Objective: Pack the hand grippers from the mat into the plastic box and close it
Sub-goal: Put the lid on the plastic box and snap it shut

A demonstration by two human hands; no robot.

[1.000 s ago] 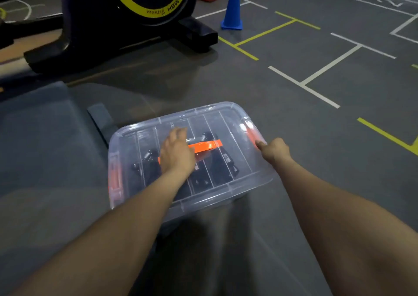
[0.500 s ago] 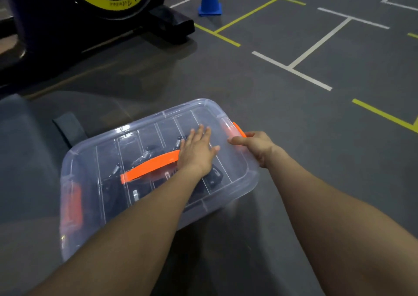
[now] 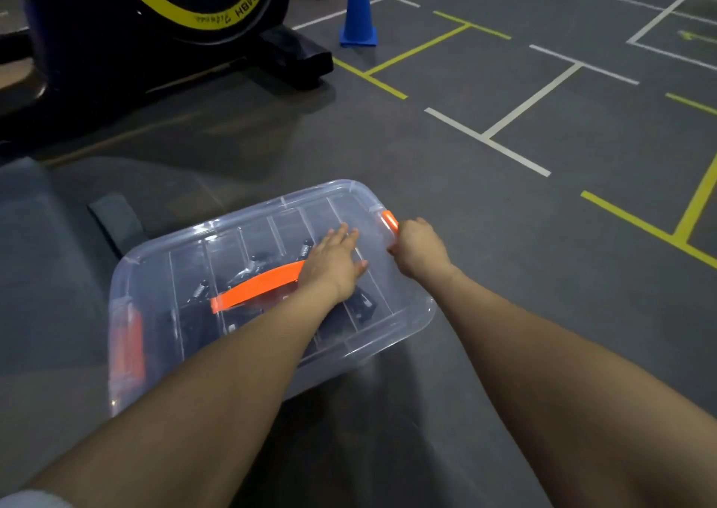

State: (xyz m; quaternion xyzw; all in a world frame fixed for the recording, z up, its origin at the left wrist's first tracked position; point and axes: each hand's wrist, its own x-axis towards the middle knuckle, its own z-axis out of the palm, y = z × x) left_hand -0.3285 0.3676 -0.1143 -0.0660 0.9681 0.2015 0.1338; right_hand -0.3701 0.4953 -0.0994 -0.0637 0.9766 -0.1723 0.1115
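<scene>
On the gym floor by the mat: plastic box w/ hand grippers inside, lid on; L hand flat atop lid, R hand clenched round orange end latch; prob. thin, flexy, slick shell, weighty load, so lift by both ends.

Both forearms extend forward, bare, converging toward the far centre. The left hand lies flat, palm down, fingers straight and together, pointing to the far right. The right hand, just beside it, is curled into a fist-like grip, knuckles up.
</scene>
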